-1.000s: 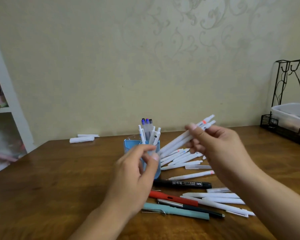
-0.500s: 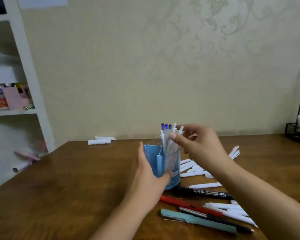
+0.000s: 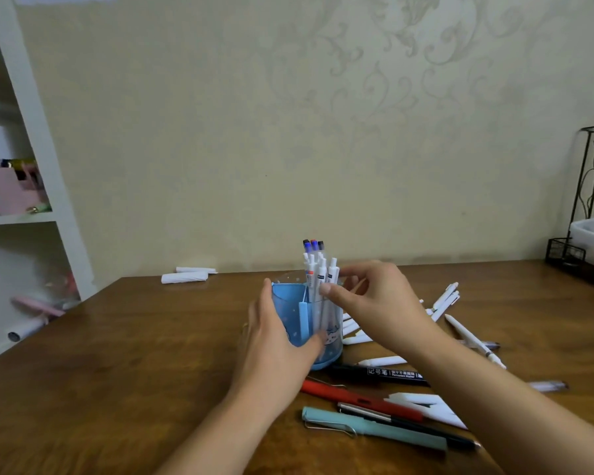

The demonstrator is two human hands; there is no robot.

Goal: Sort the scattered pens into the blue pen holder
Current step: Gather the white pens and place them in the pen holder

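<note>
Now left hand (image 3: 275, 341) cups blue pen holder (image 3: 306, 323).

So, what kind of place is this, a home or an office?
Probably a room in a home: patterned wallpaper, a white shelf unit holding small belongings, and a wooden table with a blue pen holder and loose pens.

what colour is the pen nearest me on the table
Pale teal pen, seen in the head view.
</note>
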